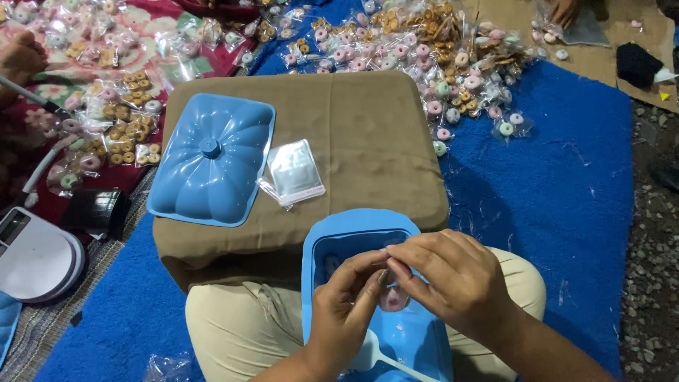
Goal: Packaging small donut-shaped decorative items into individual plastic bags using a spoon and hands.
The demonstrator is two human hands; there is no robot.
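Note:
My left hand (pixel 344 311) and my right hand (pixel 453 279) meet over an open blue plastic box (pixel 322 244) resting on my lap. Between the fingertips of both hands is a small clear plastic bag with a pink ring-shaped snack (pixel 391 299) inside. A white plastic spoon (pixel 382 359) lies in the box below my left hand. The box's blue lid (pixel 212 159) lies on a brown cushion (pixel 368 134) in front of me, next to a small stack of empty clear bags (pixel 292 172).
Many packed bags of pink, green and brown ring snacks (pixel 431 56) lie on the blue mat (pixel 552 184) and red cloth beyond the cushion. A white scale (pixel 35 258) and a black object (pixel 95 211) sit at left. Another person's foot (pixel 21 56) shows at far left.

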